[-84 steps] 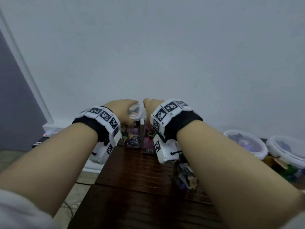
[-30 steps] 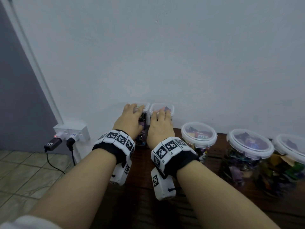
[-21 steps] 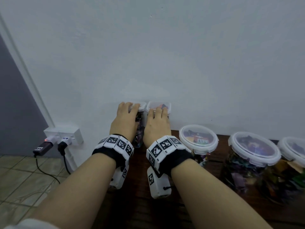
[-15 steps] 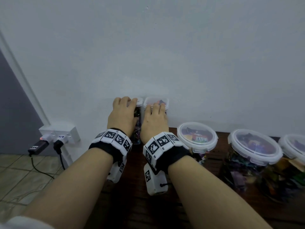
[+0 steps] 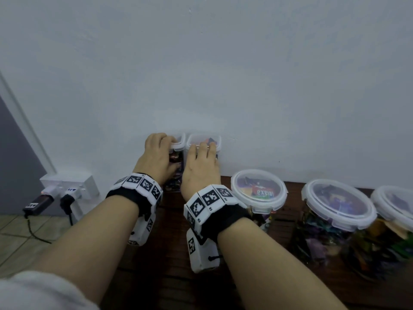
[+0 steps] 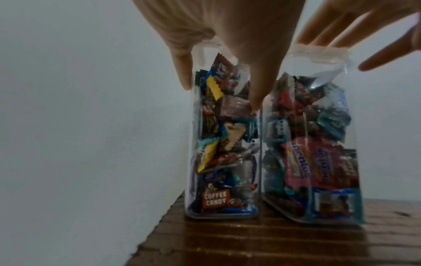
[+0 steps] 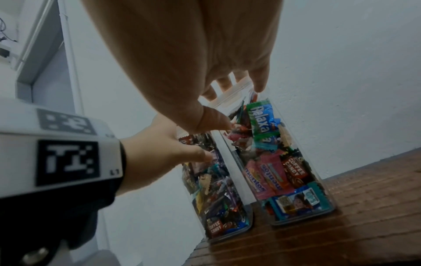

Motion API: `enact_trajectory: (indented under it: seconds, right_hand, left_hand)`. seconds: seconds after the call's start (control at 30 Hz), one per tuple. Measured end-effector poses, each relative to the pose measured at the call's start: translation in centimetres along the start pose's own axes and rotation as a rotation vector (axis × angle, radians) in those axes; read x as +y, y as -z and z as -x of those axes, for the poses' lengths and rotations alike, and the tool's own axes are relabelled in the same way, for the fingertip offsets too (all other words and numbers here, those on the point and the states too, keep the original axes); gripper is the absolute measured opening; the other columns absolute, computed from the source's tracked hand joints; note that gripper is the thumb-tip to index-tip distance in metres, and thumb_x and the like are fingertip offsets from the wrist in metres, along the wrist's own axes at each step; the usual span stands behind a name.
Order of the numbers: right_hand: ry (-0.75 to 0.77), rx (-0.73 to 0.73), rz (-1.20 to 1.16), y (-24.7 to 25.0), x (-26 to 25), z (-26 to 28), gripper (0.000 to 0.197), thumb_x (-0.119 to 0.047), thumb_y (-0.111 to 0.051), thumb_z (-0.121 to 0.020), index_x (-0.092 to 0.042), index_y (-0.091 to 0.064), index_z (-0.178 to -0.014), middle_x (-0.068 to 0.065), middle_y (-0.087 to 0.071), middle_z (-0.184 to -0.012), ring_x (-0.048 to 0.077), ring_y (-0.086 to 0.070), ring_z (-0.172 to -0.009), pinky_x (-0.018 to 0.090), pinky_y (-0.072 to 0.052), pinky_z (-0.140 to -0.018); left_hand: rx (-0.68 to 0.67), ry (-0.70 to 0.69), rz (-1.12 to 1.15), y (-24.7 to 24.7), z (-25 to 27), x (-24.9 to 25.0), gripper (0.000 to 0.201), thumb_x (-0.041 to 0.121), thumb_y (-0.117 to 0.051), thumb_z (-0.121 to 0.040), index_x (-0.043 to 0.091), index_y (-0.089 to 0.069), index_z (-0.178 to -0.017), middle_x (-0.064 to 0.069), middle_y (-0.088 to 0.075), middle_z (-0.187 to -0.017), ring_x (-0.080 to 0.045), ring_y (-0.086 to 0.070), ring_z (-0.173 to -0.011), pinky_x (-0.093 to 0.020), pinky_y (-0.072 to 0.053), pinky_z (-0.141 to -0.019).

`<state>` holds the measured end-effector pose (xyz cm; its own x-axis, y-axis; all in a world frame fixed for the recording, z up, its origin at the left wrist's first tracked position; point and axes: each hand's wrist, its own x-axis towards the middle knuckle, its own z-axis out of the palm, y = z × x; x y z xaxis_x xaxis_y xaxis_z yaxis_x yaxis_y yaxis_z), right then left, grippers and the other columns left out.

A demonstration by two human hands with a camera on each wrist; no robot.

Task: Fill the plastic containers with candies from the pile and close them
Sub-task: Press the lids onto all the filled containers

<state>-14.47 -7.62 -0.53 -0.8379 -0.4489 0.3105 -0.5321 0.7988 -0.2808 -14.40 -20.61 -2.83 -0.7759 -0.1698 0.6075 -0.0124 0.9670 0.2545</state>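
Note:
Two tall clear containers full of wrapped candies stand side by side against the wall at the table's back left corner. My left hand (image 5: 164,146) grips the top of the left container (image 6: 224,147), thumb on its front and a finger down its left side. The fingers of my right hand (image 5: 204,151) lie straight on the white lid (image 5: 203,139) of the right container (image 6: 307,153), with the thumb against that container's side. Both containers carry lids. In the right wrist view the right container (image 7: 284,162) stands beside the left container (image 7: 216,189).
Three round lidded tubs of candies (image 5: 259,191) (image 5: 338,203) (image 5: 395,204) stand in a row along the wall to the right. The dark wooden table (image 5: 169,265) ends just left of the tall containers. Below it, a wall socket (image 5: 69,186) holds plugs and cables.
Both hands have carried the tall containers back to the wall. The left fingers, flat on the lid a second ago, have curled round the container's top. The right hand has stayed flat.

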Motion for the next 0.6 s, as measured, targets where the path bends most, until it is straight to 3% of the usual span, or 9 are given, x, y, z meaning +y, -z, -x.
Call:
enact_trajectory:
  seconds: [0.13, 0.3, 0.47, 0.6]
  right_hand:
    - [-0.001, -0.005, -0.018, -0.1, 0.1, -0.3, 0.055, -0.013, -0.043, -0.096, -0.002, -0.018, -0.143, 0.019, -0.010, -0.153, 0.036, 0.002, -0.144, 0.042, -0.017, -0.115]
    - [-0.019, -0.041, -0.025, -0.2, 0.0, -0.8, 0.060, -0.013, -0.045, -0.094, -0.003, -0.015, -0.145, 0.019, -0.005, -0.155, 0.036, 0.005, -0.144, 0.045, -0.020, -0.113]
    - [-0.027, -0.074, -0.059, 0.4, -0.1, 0.1, 0.063, -0.017, -0.044, -0.095, -0.005, -0.011, -0.147, 0.019, 0.003, -0.157, 0.034, 0.008, -0.145, 0.045, -0.006, -0.116]
    - [-0.013, 0.017, -0.126, 2.0, -0.9, 2.5, 0.066, -0.019, -0.043, -0.095, -0.005, -0.008, -0.149, 0.019, 0.002, -0.157, 0.034, 0.008, -0.145, 0.042, -0.001, -0.117]
  left_hand:
    - [-0.031, 0.015, 0.002, -0.3, -0.8, -0.4, 0.053, 0.005, -0.077, -0.064, -0.005, -0.054, -0.111, -0.025, -0.048, -0.114, -0.043, -0.042, -0.113, -0.045, -0.043, -0.089]
    - [-0.117, 0.046, -0.002, 0.6, -1.6, -0.4, 0.055, 0.007, -0.074, -0.068, -0.002, -0.049, -0.117, -0.020, -0.044, -0.121, -0.037, -0.035, -0.120, -0.036, -0.031, -0.100]
    - [-0.194, 0.046, -0.012, 2.3, -1.2, 0.3, 0.062, 0.013, -0.073, -0.073, 0.004, -0.046, -0.127, -0.015, -0.044, -0.127, -0.030, -0.034, -0.125, -0.032, -0.028, -0.103]
    - [-0.157, 0.001, -0.031, 4.0, 0.2, 1.9, 0.065, 0.011, -0.070, -0.075, 0.006, -0.043, -0.134, -0.014, -0.044, -0.133, -0.028, -0.034, -0.129, -0.033, -0.029, -0.105]
